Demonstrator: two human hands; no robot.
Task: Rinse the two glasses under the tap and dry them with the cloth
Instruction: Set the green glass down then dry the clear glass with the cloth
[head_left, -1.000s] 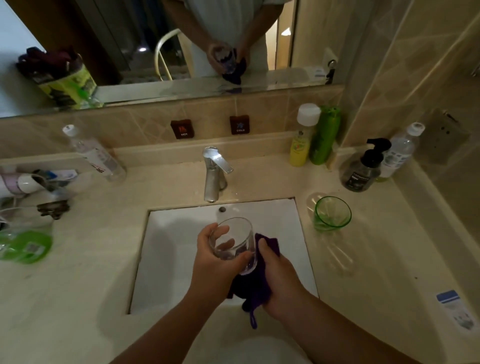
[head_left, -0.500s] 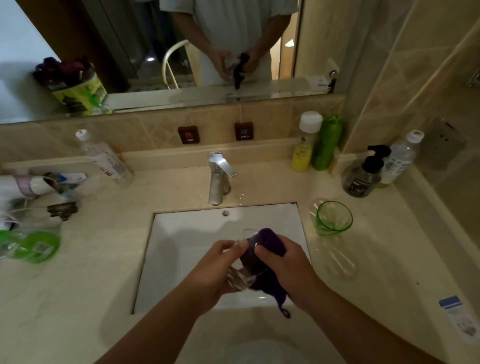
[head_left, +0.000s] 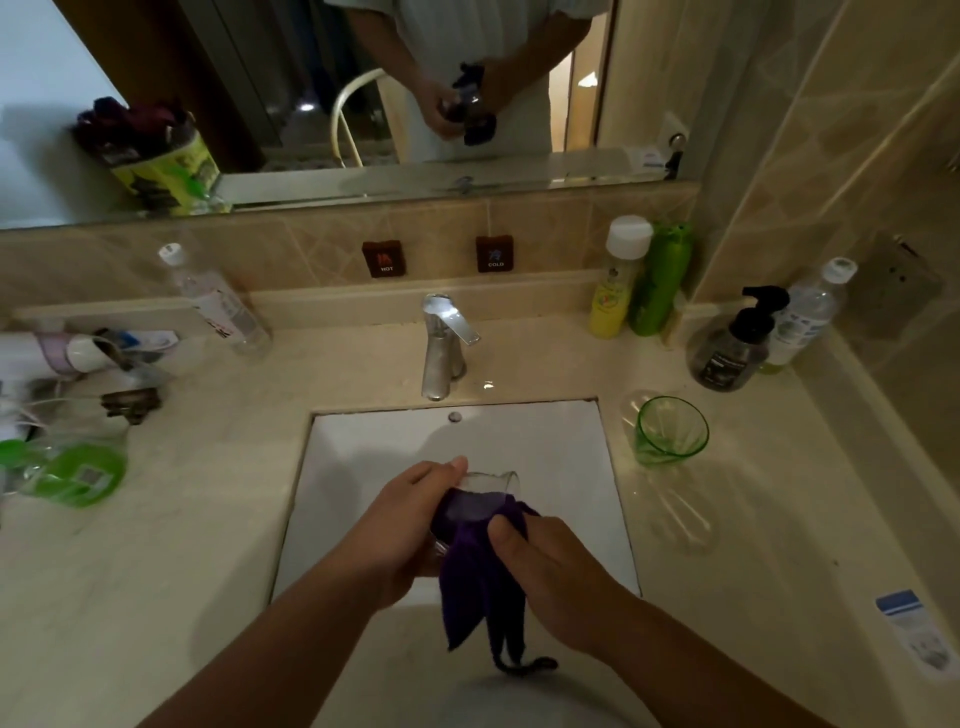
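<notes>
Head view, centre frame over the sink (head_left: 363, 467): left hand (head_left: 400, 525) grips the glass (head_left: 491, 483); right hand (head_left: 550, 566) pinches the soft cloth (head_left: 478, 566) stuffed inside. Wet glass is likely slippery, fragile; hold its wall.

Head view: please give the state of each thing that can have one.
clear glass: held over the sink, cloth inside
purple cloth: stuffed in glass, tail hanging
green glass: upright on counter
tap: no water running
left hand: grips glass
right hand: grips cloth
</notes>
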